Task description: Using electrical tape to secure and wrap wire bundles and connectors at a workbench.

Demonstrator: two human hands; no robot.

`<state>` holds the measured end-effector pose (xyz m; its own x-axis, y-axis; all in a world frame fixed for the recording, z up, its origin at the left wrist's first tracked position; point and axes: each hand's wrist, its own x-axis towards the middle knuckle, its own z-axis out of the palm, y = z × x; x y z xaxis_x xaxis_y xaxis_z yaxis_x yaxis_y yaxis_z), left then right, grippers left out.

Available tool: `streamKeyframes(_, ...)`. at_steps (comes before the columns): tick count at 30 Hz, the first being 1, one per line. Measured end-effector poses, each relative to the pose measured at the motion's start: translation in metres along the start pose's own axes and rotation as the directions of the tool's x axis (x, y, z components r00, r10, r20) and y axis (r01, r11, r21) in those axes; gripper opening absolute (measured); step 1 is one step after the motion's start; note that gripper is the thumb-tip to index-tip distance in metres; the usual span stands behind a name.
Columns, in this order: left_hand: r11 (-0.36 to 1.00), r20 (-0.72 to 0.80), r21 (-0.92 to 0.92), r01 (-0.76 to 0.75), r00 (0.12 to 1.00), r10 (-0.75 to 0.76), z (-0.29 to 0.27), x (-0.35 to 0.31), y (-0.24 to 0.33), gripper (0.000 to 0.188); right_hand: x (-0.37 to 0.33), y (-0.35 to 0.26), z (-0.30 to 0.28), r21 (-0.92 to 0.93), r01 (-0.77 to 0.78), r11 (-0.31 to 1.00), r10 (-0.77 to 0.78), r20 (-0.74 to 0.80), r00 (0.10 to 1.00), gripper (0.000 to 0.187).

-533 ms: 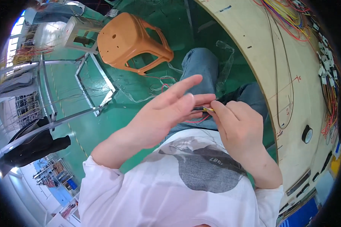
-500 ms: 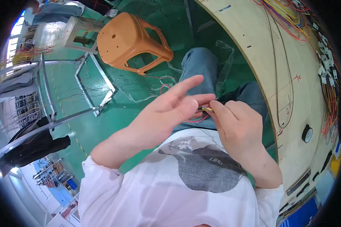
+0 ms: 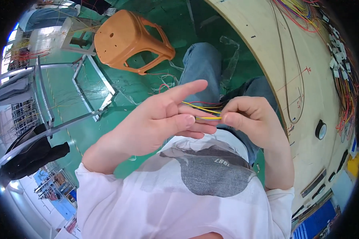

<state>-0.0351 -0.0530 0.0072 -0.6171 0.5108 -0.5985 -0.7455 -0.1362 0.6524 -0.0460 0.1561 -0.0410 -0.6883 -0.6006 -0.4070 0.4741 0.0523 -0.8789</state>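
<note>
In front of my lap, a few thin wires (image 3: pixel 210 118), yellow and a pale one among them, run between my two hands. My left hand (image 3: pixel 163 121) is turned palm up, its thumb pressing the wire ends onto the fingers while the index finger stretches away. A small dark bit shows at the thumb tip, too small to name. With thumb and bent fingers, my right hand (image 3: pixel 253 119) pinches the same wires farther right. Behind the fingers passes a red wire (image 3: pixel 205 102) beside another yellow strand.
At right curves a wooden table (image 3: pixel 267 44) with a black tape roll (image 3: pixel 320 130), a cable loop (image 3: pixel 302 91) and bundled wires with white connectors (image 3: pixel 339 59). An orange stool (image 3: pixel 119 38) stands ahead on the green floor, near a metal frame (image 3: pixel 103 79). A dark garment (image 3: pixel 36 153) hangs at left.
The right hand has turned so its thumb shows, and the left thumb now presses on the wires. More yellow wire shows between the hands. The whole view has shifted slightly.
</note>
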Motion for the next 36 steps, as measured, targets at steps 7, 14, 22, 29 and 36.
streamKeyframes(7,0.998,-0.026,0.013,-0.054,0.998,0.055,-0.001,-0.002,-0.001,0.057,-0.005,-0.004,0.004,-0.056,-0.025,0.998,0.024,-0.012,1.000,0.014)
streamKeyframes(14,0.999,0.006,0.007,-0.034,0.999,0.034,-0.007,-0.004,-0.001,0.052,-0.006,0.001,0.008,-0.040,0.033,0.999,-0.034,-0.031,0.999,0.013)
streamKeyframes(22,0.984,0.100,0.037,-0.174,0.981,0.169,-0.019,0.007,-0.013,0.038,-0.005,0.001,0.010,-0.345,0.319,0.883,-0.352,-0.036,0.935,0.010)
streamKeyframes(29,0.273,0.262,0.864,-0.424,0.840,0.474,0.010,0.021,-0.014,0.015,-0.007,0.006,0.020,-0.591,0.317,0.742,-0.458,-0.100,0.883,0.012)
streamKeyframes(36,0.703,-0.055,0.683,-0.198,0.946,0.320,-0.001,0.037,-0.025,0.004,-0.054,0.011,0.006,-0.747,0.241,0.620,-0.601,-0.255,0.757,0.035)
